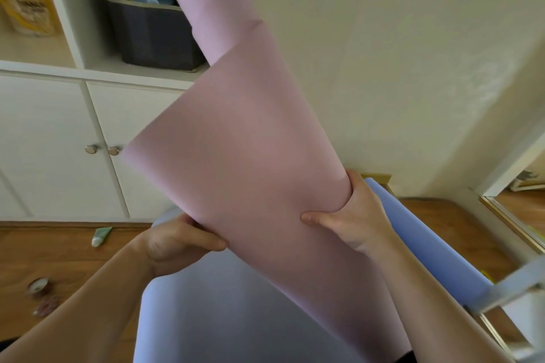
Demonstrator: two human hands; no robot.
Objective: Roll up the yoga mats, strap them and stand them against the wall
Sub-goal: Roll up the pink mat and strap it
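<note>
The right hand (358, 216) grips the pink mat (250, 156) at about 4 o'clock of centre, thumb pressed into its face; the left hand (177, 244) pinches the mat's lower edge at 7 o'clock. The mat (loosely rolled, its flap hanging open) rises toward 12 o'clock before the wall (398, 53), over a blue mat (224, 312) on the wooden floor (59, 253)

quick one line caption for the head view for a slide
Both hands, left hand and right hand, grip a loosely rolled pink yoga mat raised above a lavender mat.
</note>
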